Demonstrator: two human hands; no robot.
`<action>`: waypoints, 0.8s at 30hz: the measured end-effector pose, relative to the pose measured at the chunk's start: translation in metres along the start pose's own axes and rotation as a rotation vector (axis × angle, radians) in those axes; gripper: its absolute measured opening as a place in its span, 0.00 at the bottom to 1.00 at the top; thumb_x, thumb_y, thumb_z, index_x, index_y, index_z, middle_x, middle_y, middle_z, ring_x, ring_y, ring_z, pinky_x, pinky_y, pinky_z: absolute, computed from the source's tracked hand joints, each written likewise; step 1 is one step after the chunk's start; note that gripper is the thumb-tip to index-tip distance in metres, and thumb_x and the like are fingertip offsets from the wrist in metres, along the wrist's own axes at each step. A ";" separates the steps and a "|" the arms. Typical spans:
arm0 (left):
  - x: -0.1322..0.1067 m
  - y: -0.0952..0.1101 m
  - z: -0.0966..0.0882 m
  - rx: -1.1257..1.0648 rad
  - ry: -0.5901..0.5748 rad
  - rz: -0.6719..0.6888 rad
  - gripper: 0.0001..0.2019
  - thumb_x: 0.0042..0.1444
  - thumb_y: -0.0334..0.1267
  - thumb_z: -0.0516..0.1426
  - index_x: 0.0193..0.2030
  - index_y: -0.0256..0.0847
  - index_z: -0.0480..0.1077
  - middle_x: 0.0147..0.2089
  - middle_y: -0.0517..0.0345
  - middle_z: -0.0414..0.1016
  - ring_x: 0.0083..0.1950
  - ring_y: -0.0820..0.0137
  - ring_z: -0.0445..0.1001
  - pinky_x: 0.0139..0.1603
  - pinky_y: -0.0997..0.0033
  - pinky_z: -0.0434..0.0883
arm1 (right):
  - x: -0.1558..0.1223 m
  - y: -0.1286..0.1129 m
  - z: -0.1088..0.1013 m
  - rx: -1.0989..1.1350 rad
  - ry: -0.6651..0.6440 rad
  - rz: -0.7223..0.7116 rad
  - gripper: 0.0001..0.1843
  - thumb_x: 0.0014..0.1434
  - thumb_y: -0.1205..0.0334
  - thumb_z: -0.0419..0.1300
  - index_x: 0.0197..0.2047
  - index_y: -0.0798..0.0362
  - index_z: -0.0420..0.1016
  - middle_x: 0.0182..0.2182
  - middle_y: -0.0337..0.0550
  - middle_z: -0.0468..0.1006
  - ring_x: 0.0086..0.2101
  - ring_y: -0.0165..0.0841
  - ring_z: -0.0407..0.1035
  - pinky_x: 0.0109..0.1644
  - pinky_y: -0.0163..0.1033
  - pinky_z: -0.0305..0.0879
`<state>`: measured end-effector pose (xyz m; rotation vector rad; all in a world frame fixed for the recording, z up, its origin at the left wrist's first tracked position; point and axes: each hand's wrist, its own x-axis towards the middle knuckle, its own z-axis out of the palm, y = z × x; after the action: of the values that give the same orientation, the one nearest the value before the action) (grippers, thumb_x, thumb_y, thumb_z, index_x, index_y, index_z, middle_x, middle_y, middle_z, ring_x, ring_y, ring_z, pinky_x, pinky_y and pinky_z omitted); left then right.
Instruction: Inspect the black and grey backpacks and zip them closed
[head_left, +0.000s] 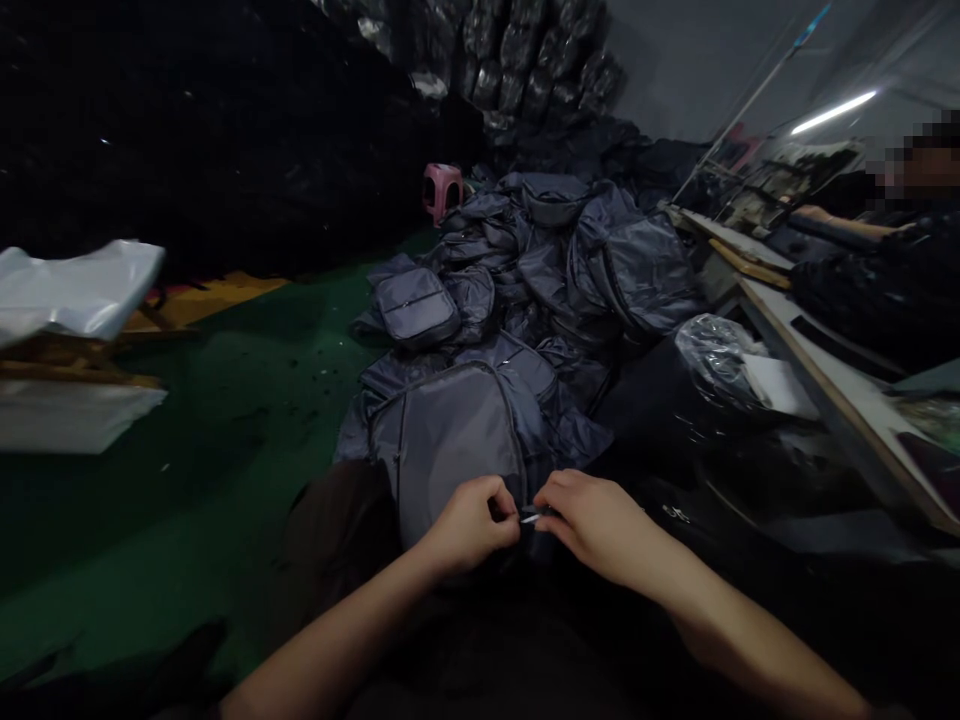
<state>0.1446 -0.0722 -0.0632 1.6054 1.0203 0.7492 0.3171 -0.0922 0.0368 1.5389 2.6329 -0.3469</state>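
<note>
Head view: looking forward and down at two bare forearms reaching in from the bottom edge, over a dark lap.

Backpack: grey nylon, lying upright-tilted against the near end of the pile, its front panel outlined by a dark zip seam, its lower part running into shadow behind the hands.

Left hand: closed, fingers curled in at the backpack's zip.

Right hand: closed too, fingertips pressed toward the left hand, with the small silver zip pull between the two.

Grip: both hands are shut at the zip pull; the fingers hide how much of it each one holds.

Pile: more grey bags heaped just beyond the backpack, one small pouch on its left flank.

Left: white plastic sheets on a wooden rack, cut off by the frame edge, above a green floor.

Right: a plastic-wrapped bundle beside a pale table; a co-worker's dark sleeve sits at the table.

Far: a pink stool and dark bales, dim and hard to make out.

Hidden: the zip's lower run, lost in shadow.
</note>
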 end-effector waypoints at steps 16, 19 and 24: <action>0.000 -0.022 -0.042 -0.118 0.341 -0.138 0.10 0.42 0.40 0.59 0.22 0.40 0.62 0.31 0.59 0.75 0.34 0.71 0.73 0.37 0.74 0.69 | 0.005 0.006 0.007 0.173 0.247 0.081 0.07 0.62 0.62 0.53 0.39 0.51 0.72 0.35 0.43 0.74 0.39 0.34 0.68 0.42 0.38 0.63; -0.016 -0.053 -0.096 -0.012 0.655 -0.300 0.12 0.45 0.46 0.57 0.27 0.40 0.64 0.35 0.55 0.75 0.39 0.65 0.73 0.40 0.67 0.70 | 0.000 0.017 0.015 0.387 0.398 0.178 0.08 0.60 0.59 0.55 0.42 0.50 0.72 0.37 0.43 0.74 0.39 0.35 0.68 0.44 0.39 0.65; -0.061 -0.109 -0.169 0.288 0.985 -0.562 0.18 0.45 0.44 0.58 0.41 0.35 0.67 0.43 0.44 0.74 0.46 0.50 0.72 0.44 0.49 0.69 | -0.008 0.016 0.031 0.660 0.455 0.227 0.09 0.57 0.57 0.58 0.41 0.50 0.72 0.35 0.42 0.72 0.37 0.34 0.68 0.42 0.39 0.66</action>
<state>-0.0546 -0.0434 -0.1224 1.0219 2.2510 1.0346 0.3334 -0.0989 0.0052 2.3264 2.7656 -1.0395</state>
